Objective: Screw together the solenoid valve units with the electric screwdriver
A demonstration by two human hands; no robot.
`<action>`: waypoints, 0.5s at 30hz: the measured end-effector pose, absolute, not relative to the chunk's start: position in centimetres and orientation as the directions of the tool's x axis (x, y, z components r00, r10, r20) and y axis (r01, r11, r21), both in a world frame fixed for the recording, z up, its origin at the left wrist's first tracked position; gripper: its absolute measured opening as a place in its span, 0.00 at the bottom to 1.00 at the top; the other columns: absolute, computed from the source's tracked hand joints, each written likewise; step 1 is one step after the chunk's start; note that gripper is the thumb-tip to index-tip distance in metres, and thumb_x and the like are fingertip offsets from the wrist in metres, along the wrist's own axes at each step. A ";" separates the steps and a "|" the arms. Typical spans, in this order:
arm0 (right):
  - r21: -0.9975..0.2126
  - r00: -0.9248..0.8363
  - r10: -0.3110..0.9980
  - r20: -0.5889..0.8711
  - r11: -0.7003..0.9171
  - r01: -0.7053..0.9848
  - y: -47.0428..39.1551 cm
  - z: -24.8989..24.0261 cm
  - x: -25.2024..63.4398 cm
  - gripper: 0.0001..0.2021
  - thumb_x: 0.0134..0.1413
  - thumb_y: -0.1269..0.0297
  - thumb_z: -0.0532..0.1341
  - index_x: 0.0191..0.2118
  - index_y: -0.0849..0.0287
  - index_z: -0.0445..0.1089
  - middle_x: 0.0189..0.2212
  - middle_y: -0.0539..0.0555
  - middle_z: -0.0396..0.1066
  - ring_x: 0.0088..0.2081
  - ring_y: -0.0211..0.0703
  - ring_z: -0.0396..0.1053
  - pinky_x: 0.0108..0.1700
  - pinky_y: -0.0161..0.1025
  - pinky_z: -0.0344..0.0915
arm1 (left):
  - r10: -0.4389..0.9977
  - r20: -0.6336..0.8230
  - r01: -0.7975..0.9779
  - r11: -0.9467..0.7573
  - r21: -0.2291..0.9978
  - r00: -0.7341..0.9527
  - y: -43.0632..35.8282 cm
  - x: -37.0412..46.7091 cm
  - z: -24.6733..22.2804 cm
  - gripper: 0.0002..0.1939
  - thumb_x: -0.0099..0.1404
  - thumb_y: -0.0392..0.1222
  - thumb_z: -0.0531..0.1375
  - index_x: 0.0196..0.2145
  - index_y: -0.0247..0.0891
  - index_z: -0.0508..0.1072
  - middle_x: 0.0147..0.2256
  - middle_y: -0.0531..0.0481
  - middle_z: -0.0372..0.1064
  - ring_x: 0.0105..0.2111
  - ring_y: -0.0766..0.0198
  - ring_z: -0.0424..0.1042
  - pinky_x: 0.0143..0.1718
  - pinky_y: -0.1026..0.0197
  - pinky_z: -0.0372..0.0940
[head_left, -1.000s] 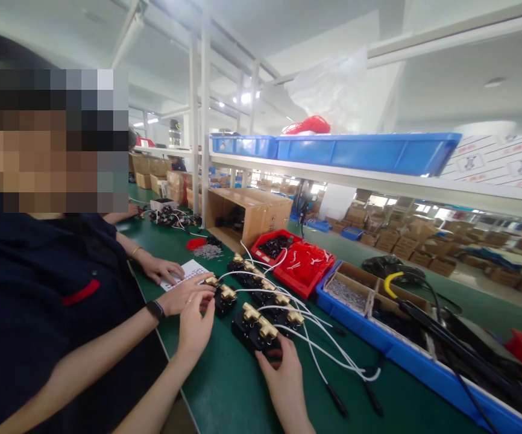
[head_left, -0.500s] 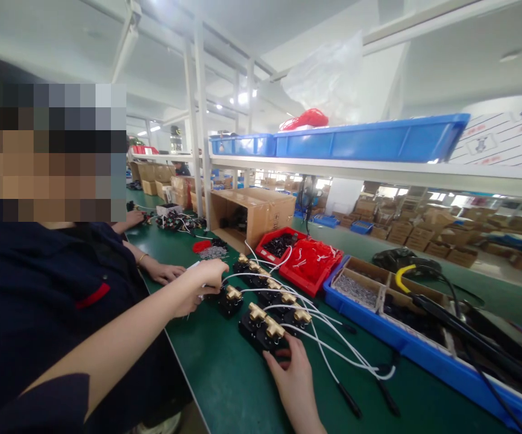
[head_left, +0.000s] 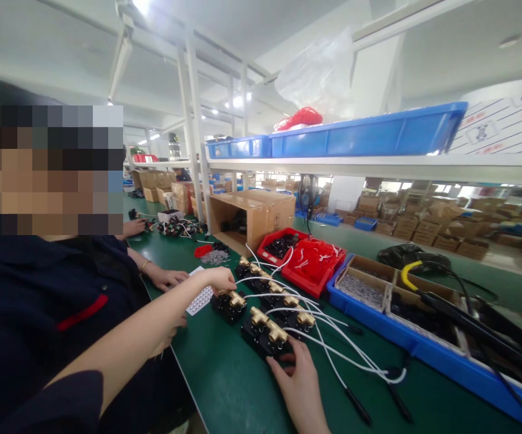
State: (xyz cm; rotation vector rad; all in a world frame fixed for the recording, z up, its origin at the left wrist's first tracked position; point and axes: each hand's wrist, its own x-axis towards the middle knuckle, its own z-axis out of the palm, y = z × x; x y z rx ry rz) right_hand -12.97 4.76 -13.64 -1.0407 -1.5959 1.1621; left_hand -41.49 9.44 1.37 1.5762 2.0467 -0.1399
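Note:
My left hand (head_left: 221, 279) reaches across from the left, its fingers closed on a black unit with brass tee fittings (head_left: 236, 299); the fingertips are partly hidden. My right hand (head_left: 301, 377) grips the near end of another black unit with brass fittings (head_left: 267, 331), thumb on one side and fingers on the other. Behind these two, further similar units (head_left: 275, 290) stand in a row. White cables (head_left: 333, 345) run from the units to the right and end in black plugs (head_left: 358, 407).
A co-worker sits at the left, one hand (head_left: 168, 278) resting on the green table beside a white dotted sheet (head_left: 201, 300). Red bins (head_left: 314, 283) and a blue divided tray (head_left: 333, 292) of small parts line the back. An open cardboard box (head_left: 270, 211) stands behind.
My left hand has shifted slightly right, onto the smaller group of units. The dotted sheet now shows and the co-worker's nearer hand is lower. My right hand keeps its grip.

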 end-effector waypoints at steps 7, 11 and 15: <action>-0.971 -0.252 0.952 0.177 0.210 0.113 5.1 -13.8 -13.1 0.31 0.43 0.54 0.63 0.52 0.69 0.69 0.52 0.66 0.65 0.35 0.48 0.71 0.29 0.42 0.74 | 0.903 -0.429 0.892 0.225 0.392 -0.039 8.4 -43.4 1.8 0.24 0.61 0.44 0.67 0.54 0.38 0.70 0.44 0.47 0.74 0.38 0.61 0.74 0.38 0.58 0.71; -0.972 -0.253 0.948 0.191 0.218 0.083 5.4 -13.7 -13.2 0.29 0.41 0.55 0.64 0.50 0.66 0.70 0.49 0.63 0.68 0.34 0.48 0.71 0.29 0.41 0.73 | 0.921 -0.388 0.891 0.135 0.434 0.049 7.7 -43.1 0.7 0.37 0.44 0.43 0.73 0.53 0.44 0.73 0.38 0.54 0.76 0.35 0.59 0.74 0.36 0.63 0.68; -0.978 -0.232 0.955 0.187 0.202 0.044 5.5 -13.3 -12.9 0.27 0.39 0.57 0.65 0.47 0.65 0.72 0.47 0.62 0.69 0.33 0.48 0.71 0.32 0.43 0.74 | 0.928 -0.356 0.902 0.057 0.428 0.110 7.2 -41.8 -0.1 0.34 0.42 0.49 0.72 0.50 0.45 0.76 0.35 0.54 0.76 0.35 0.57 0.73 0.36 0.64 0.67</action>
